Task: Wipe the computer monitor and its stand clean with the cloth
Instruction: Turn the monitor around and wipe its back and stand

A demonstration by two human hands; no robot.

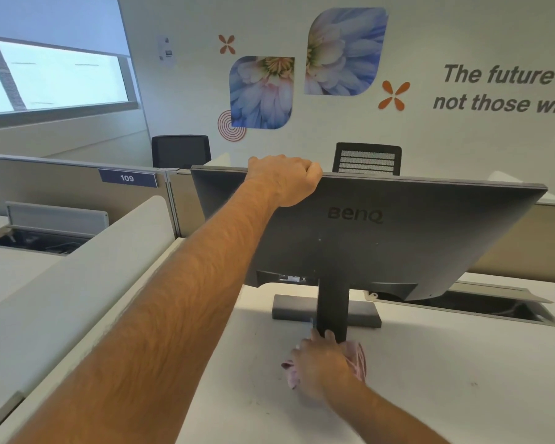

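I see the dark grey monitor [398, 238] from behind, its back tilted toward me. It stands on a black stand [332, 309] with a flat rectangular base on the white desk [446, 379]. My left hand [285, 179] grips the monitor's top edge left of centre, fingers curled over the rim. My right hand [322, 366] holds a pink cloth [358, 360] against the bottom of the stand's column, near the desk. Part of the cloth is hidden under my hand.
An open cable tray [494, 307] is sunk into the desk behind the monitor on the right. A white curved divider [87, 274] borders the desk on the left. Beige partitions, a panel marked 109 [127, 178] and two black chairs [367, 158] stand beyond.
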